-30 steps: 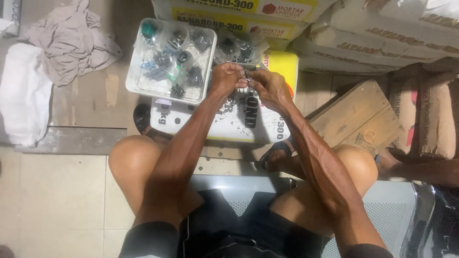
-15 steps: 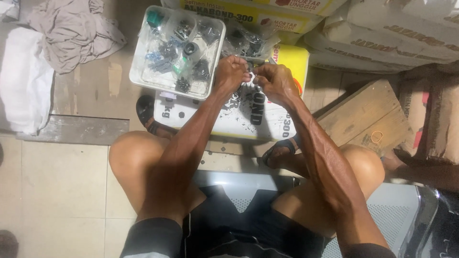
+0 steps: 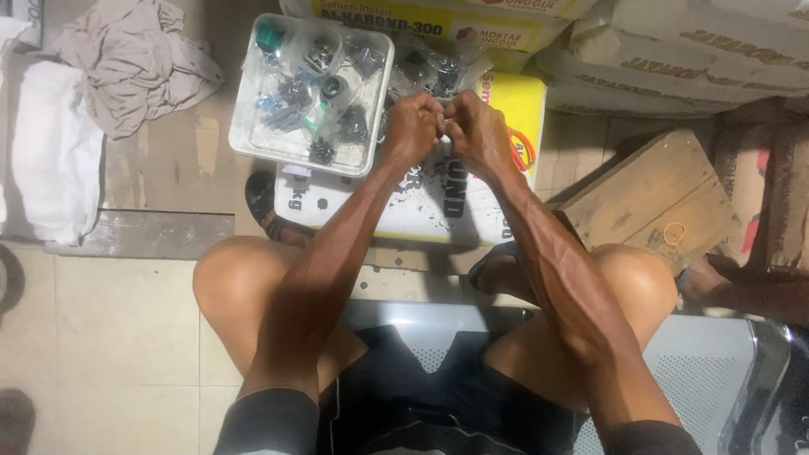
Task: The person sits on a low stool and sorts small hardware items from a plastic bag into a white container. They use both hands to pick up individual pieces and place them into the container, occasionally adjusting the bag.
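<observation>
My left hand [image 3: 411, 126] and my right hand [image 3: 474, 128] meet fingertip to fingertip above a white and yellow sack [image 3: 438, 202]. Both pinch a small item between them; it is too small and too hidden by the fingers to identify. Just left of my hands stands a white plastic tray [image 3: 244, 126] filled with several small clear bags of dark metal parts and a teal cap. More clear bags of parts [image 3: 430, 67] lie behind my hands on the sack.
Stacked cement sacks [image 3: 674, 59] line the back. A wooden crate [image 3: 649, 198] sits to the right with a rubber band on it. Crumpled cloths [image 3: 126, 59] and a white cloth [image 3: 50, 152] lie at left. I sit on a metal bench [image 3: 699, 379], feet in sandals.
The view has shifted slightly, so the tray and sack sit a little lower. My hands stay together over the sack, working the small item.
</observation>
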